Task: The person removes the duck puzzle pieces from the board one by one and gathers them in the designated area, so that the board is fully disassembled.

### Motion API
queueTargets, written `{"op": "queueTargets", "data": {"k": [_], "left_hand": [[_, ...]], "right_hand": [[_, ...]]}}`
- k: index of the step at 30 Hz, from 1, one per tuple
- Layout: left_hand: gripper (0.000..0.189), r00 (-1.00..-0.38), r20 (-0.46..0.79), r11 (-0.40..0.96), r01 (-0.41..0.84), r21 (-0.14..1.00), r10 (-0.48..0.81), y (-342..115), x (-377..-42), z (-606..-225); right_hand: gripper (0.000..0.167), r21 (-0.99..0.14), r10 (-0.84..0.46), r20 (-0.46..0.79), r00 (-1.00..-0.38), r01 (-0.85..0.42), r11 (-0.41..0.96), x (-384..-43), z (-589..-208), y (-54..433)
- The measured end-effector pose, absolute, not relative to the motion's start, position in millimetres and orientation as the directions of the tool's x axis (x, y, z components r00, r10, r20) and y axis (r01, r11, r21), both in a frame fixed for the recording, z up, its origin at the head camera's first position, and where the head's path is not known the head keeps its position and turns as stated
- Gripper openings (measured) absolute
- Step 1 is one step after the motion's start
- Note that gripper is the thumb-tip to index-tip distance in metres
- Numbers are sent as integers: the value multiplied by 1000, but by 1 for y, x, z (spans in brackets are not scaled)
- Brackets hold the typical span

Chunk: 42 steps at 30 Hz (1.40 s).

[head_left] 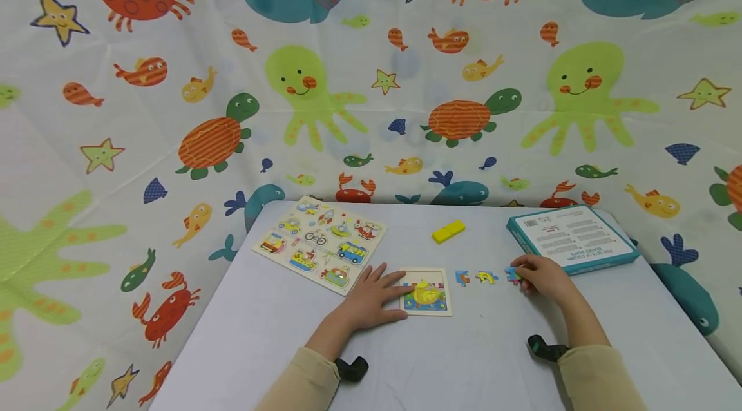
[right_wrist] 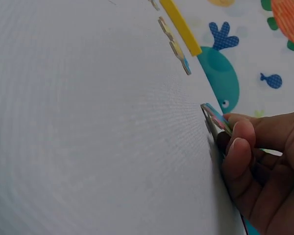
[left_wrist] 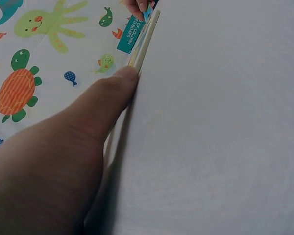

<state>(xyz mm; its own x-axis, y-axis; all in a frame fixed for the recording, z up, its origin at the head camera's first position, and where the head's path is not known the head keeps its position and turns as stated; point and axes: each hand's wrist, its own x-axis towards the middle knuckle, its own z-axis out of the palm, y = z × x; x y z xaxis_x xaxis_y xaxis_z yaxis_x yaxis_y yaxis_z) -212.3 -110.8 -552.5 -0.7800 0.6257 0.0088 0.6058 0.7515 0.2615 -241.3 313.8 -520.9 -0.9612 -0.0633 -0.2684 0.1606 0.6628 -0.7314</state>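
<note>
My left hand (head_left: 371, 300) lies with fingers spread over the left side of a small framed jigsaw board (head_left: 426, 275), a fingertip reaching its yellow picture. In the left wrist view, the thumb (left_wrist: 105, 98) rests along the board's near edge. A blue, multicoloured puzzle piece (head_left: 511, 274) is pinched between the thumb and fingers of my right hand (head_left: 547, 279). That piece (right_wrist: 215, 116) appears tilted at the table surface in the right wrist view. Between the board and the right hand lie two loose pieces, an orange-and-blue one (head_left: 462, 278) and a yellow-and-blue one (head_left: 487, 277).
At the back left lies a larger board of vehicle pictures (head_left: 315, 238), its corner close to my left fingers. A yellow block (head_left: 449, 231) sits behind the loose pieces. Beyond my right hand is a flat teal box (head_left: 574, 240). A sea-animal cloth (head_left: 348, 108) hangs behind the table.
</note>
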Motion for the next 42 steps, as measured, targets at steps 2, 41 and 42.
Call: {"op": "queueTargets", "data": {"k": [2,41,42], "left_hand": [[60,-779,11,751,607,260,627,-111,-213,-553],[83,-823,22,794,554,250,568,-109,-213,-551],[83,-824,21,795,554,247,567,-109,-213,-551]], "right_hand": [[28,-726,-59,-267,-962,160,669,-241,-521,313],[25,-610,-93,-143,-985,14,792,-248,-495,254],[25,-618,-104,-148,-984,10,786,-249,-494,248]]}}
